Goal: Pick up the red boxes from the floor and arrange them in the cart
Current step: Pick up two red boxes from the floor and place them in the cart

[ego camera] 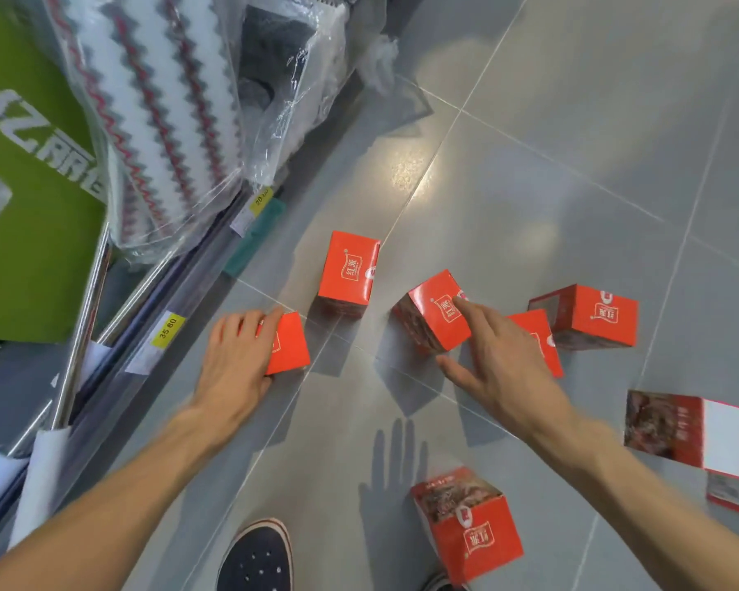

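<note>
Several red boxes lie scattered on the grey tiled floor. My left hand (235, 356) lies over the leftmost red box (291, 345), fingers curled around its far edge. My right hand (498, 356) hovers with fingers spread, its index fingertip touching the top of a tilted red box (434, 317). Another red box (350, 270) stands upright between the hands, farther away. Partly hidden under my right hand is a further box (542, 339), and one more (594, 317) lies to its right. A near box (472, 531) sits by my feet. No cart is in view.
A store shelf (167, 300) with yellow price tags runs along the left, holding plastic-wrapped goods (154, 113) and a green package (31, 232). My dark shoe (257, 556) is at the bottom. A box lying on its side (683, 432) is at the right edge.
</note>
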A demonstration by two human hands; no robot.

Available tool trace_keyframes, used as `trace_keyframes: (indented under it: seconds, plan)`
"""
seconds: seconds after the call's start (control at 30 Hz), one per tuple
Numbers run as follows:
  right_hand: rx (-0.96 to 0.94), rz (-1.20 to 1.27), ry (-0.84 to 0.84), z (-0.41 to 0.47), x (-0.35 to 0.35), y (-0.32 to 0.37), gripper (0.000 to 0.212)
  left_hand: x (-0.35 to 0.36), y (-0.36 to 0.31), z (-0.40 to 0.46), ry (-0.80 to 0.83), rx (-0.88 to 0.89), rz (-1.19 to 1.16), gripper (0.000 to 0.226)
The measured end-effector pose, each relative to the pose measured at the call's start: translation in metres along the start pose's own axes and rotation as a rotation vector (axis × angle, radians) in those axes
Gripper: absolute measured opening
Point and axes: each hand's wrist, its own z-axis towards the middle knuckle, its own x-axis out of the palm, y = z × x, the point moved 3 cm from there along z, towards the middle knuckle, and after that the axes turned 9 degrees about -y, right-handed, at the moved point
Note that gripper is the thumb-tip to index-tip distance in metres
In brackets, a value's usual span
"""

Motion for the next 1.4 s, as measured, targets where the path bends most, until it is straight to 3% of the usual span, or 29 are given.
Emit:
trace_keyframes:
  seconds: [0.2,0.47,0.63,0.77,1.0,1.4]
  plan:
    - [0.176,0.09,0.009,0.026,-0.015,-0.001,0.093,-0.05,-0.01,-0.018,0.005,-0.021,-0.104,0.102]
    - [0.216,-0.016,0.121,0.071,0.063,-0.03,0.12,-0.038,0.006,-0.029,-0.061,-0.011,-0.208,0.107]
    - [0.212,-0.006,0.01,0.073,0.083,-0.027,0.11,-0.027,0.016,-0.043,-0.015,-0.026,-0.202,0.108]
    - [0.176,0.008,0.037,0.065,0.056,-0.018,0.105,-0.051,0.013,-0.051,0.022,-0.019,-0.161,0.105]
    - [0.116,0.096,0.078,0.035,-0.112,0.015,0.109,-0.19,-0.018,-0.041,0.01,0.004,-0.16,0.096]
    - [-0.019,0.179,-0.102,-0.067,-0.537,0.138,0.105,-0.602,-0.094,-0.061,-0.261,0.224,-0.227,0.098]
